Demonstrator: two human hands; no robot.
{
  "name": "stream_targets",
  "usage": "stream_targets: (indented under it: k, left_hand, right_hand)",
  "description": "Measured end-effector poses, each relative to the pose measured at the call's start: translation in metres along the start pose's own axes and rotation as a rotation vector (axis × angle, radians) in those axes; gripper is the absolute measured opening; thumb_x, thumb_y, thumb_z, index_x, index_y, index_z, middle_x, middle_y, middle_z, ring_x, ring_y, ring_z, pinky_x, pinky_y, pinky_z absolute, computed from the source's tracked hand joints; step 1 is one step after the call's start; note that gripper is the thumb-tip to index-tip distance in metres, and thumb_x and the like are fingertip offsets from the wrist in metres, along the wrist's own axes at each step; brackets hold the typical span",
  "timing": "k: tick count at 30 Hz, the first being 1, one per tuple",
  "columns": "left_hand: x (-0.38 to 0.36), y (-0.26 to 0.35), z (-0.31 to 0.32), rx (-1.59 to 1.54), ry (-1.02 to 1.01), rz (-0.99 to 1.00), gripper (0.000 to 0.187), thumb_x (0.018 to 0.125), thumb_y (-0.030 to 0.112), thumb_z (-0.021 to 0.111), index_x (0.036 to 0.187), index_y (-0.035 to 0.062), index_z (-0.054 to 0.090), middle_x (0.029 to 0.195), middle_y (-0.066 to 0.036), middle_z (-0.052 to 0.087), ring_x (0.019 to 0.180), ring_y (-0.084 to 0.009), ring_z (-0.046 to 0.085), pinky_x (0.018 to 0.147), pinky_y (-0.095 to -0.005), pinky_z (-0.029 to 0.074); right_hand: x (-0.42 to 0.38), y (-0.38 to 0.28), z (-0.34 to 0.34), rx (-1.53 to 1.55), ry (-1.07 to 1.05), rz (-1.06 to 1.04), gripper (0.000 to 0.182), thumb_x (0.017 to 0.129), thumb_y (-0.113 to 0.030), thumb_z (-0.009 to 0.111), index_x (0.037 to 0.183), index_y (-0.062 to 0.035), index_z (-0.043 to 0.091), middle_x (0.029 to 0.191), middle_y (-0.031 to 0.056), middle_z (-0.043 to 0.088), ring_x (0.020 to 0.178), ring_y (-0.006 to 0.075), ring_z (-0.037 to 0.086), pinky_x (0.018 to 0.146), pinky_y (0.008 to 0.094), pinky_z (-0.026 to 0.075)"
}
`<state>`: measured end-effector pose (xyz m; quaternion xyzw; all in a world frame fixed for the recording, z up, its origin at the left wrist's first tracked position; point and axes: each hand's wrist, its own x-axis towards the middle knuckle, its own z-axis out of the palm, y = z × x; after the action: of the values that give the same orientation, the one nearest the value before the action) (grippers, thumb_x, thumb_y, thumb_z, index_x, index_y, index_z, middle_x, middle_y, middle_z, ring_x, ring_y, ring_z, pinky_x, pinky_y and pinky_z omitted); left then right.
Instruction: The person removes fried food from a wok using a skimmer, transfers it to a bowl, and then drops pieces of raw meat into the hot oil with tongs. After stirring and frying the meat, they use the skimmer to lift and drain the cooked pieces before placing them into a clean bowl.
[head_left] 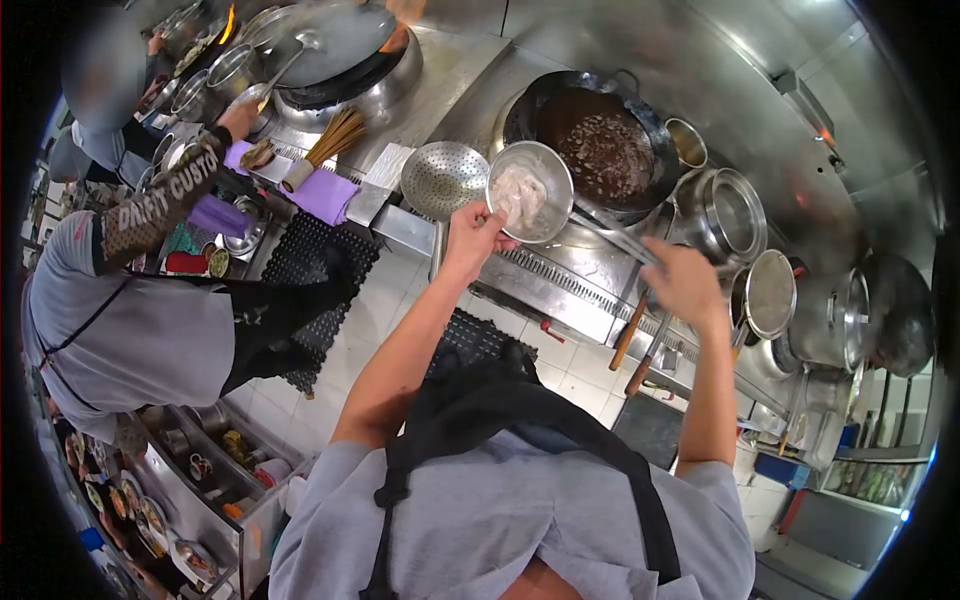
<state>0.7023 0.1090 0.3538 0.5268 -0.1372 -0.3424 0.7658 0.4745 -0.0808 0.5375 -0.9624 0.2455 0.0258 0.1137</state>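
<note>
My left hand [474,240] is closed on the rim of a metal bowl [560,215], tilted beside the front edge of a wok. Pale, wet-looking raw pieces [517,195] lie inside it; their kind I cannot make out. The wok [520,118] holds dark oil [585,110] with several small pieces bubbling in it. My right hand [685,290], slightly blurred, grips metal tongs [615,238] whose far end reaches toward the bowl's right side and the wok's rim. A perforated strainer [445,180] rests just left of the bowl.
A co-worker [130,330] stands at the left, one arm stretched over another wok [330,50]. A bamboo brush [330,140] lies by a purple cloth [325,195]. Metal pots [735,215] and a strainer [770,293] stand at the right. Wooden handles [630,330] jut past the stove's front edge.
</note>
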Motion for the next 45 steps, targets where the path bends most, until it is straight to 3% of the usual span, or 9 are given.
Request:
stream_targets:
  k: [5,14,19,22,24,31,34,39,45]
  left_hand:
    - [0.007,0.000,0.003,0.060,-0.058,-0.003,0.019,0.096,0.010,0.059,0.099,-0.0083,0.060,0.088,-0.012,0.065,0.071,-0.0191,0.069,0.064,-0.0330,0.063]
    - [0.015,0.008,0.018,-0.066,-0.036,-0.104,0.018,0.096,0.010,0.059,0.101,-0.0067,0.058,0.093,-0.017,0.068,0.075,-0.0266,0.072,0.065,-0.0336,0.063]
    - [0.026,0.007,0.036,-0.099,-0.031,-0.142,0.017,0.096,0.010,0.058,0.101,-0.0063,0.057,0.094,-0.018,0.068,0.076,-0.0280,0.072,0.065,-0.0337,0.063]
    - [0.032,0.007,0.039,-0.126,-0.012,-0.126,0.015,0.096,0.008,0.057,0.100,-0.0064,0.056,0.093,-0.020,0.068,0.075,-0.0300,0.072,0.063,-0.0343,0.063]
    - [0.034,0.007,0.043,-0.150,-0.003,-0.120,0.014,0.096,0.007,0.057,0.098,-0.0067,0.056,0.092,-0.021,0.067,0.073,-0.0313,0.072,0.061,-0.0345,0.062]
    - [0.028,0.010,0.027,-0.180,-0.008,-0.157,0.015,0.096,0.007,0.057,0.101,-0.0074,0.056,0.094,-0.022,0.067,0.075,-0.0322,0.073,0.062,-0.0344,0.063]
    - [0.020,0.013,0.027,-0.190,-0.003,-0.140,0.014,0.096,0.007,0.058,0.098,-0.0065,0.057,0.091,-0.021,0.067,0.072,-0.0305,0.073,0.061,-0.0344,0.063]
    - [0.019,0.010,0.019,0.015,-0.015,-0.047,0.018,0.096,0.013,0.061,0.090,-0.0034,0.058,0.086,-0.015,0.067,0.071,-0.0233,0.071,0.061,-0.0327,0.062]
    - [0.029,0.019,0.027,0.061,-0.080,-0.007,0.022,0.095,0.013,0.062,0.080,0.0000,0.052,0.079,-0.015,0.066,0.065,-0.0223,0.070,0.058,-0.0315,0.061]
  right_hand:
    - [-0.006,-0.012,0.029,-0.094,-0.001,-0.001,0.040,0.089,-0.019,0.061,0.128,-0.0131,0.062,0.108,0.0182,0.070,0.100,0.0389,0.065,0.087,0.0489,0.051]
    - [-0.023,0.019,-0.024,0.173,0.129,0.125,0.036,0.087,-0.014,0.066,0.122,-0.0065,0.067,0.101,0.0244,0.067,0.090,0.0413,0.065,0.080,0.0450,0.050]
    - [-0.017,0.039,-0.035,0.323,0.286,0.093,0.039,0.087,-0.009,0.066,0.125,-0.0042,0.064,0.093,0.0254,0.068,0.081,0.0308,0.069,0.078,0.0352,0.050]
    - [-0.006,0.063,-0.054,0.343,0.389,0.158,0.038,0.087,-0.008,0.065,0.125,-0.0038,0.064,0.095,0.0258,0.068,0.083,0.0304,0.069,0.079,0.0337,0.050]
    - [0.014,0.088,-0.060,0.285,0.327,0.175,0.038,0.087,-0.012,0.065,0.124,-0.0036,0.065,0.100,0.0246,0.069,0.091,0.0319,0.070,0.083,0.0358,0.051]
    - [0.112,0.200,0.037,0.201,0.104,0.269,0.043,0.084,-0.027,0.067,0.120,-0.0034,0.067,0.108,0.0236,0.069,0.105,0.0376,0.067,0.093,0.0428,0.050]
    - [0.102,0.182,0.049,0.051,0.381,0.275,0.046,0.084,-0.027,0.067,0.122,-0.0021,0.066,0.110,0.0243,0.069,0.105,0.0389,0.066,0.092,0.0430,0.050]
    - [0.025,0.062,-0.015,0.147,0.184,0.102,0.042,0.087,-0.022,0.065,0.124,-0.0029,0.064,0.110,0.0221,0.069,0.103,0.0406,0.065,0.091,0.0464,0.050]
    - [0.015,0.005,0.014,-0.045,0.133,-0.032,0.038,0.089,-0.017,0.061,0.126,-0.0099,0.064,0.108,0.0214,0.069,0.101,0.0406,0.064,0.089,0.0484,0.049]
